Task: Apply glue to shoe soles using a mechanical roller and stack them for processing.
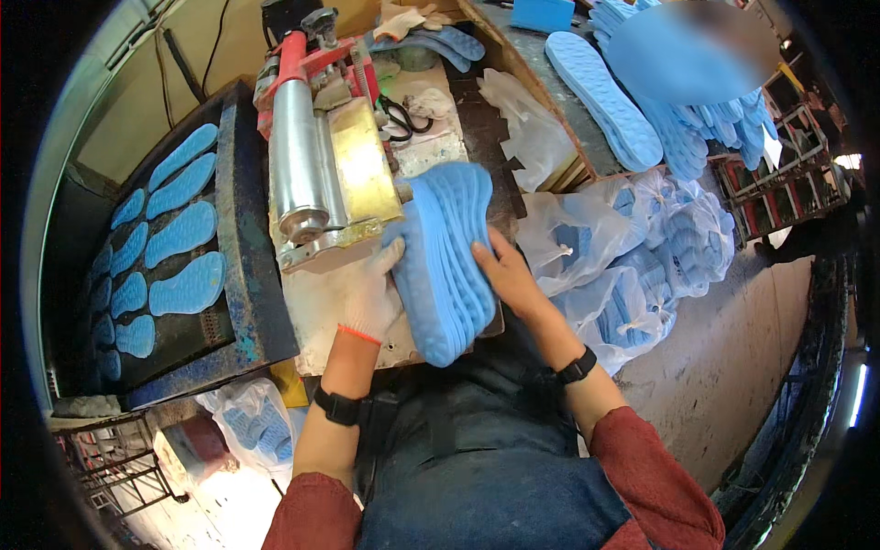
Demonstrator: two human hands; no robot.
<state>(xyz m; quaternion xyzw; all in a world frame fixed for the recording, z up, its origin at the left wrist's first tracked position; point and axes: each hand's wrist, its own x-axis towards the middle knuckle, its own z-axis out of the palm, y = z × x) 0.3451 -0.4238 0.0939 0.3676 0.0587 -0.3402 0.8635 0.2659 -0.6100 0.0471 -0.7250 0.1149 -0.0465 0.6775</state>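
A thick stack of blue shoe soles (pixel 440 266) stands tilted in front of me, fanned slightly, with its upper end close to the roller machine. My left hand (pixel 374 284), in a pale knitted glove with an orange cuff, is closed on the stack's left side; part of it is blurred. My bare right hand (pixel 510 273) grips the stack from the right, thumb against the edges of the soles. Just left of the stack is the machine's metal roller (pixel 301 165), beside a yellowish trough (pixel 357 147).
On the left, a dark conveyor (pixel 225 341) carries several blue soles in rows. More soles (pixel 605 101) are piled on the bench at right. Plastic bags of soles (pixel 632 266) sit below it. Black-handled scissors (pixel 401 121) lie behind the machine. Another bag (pixel 252 422) stands lower left.
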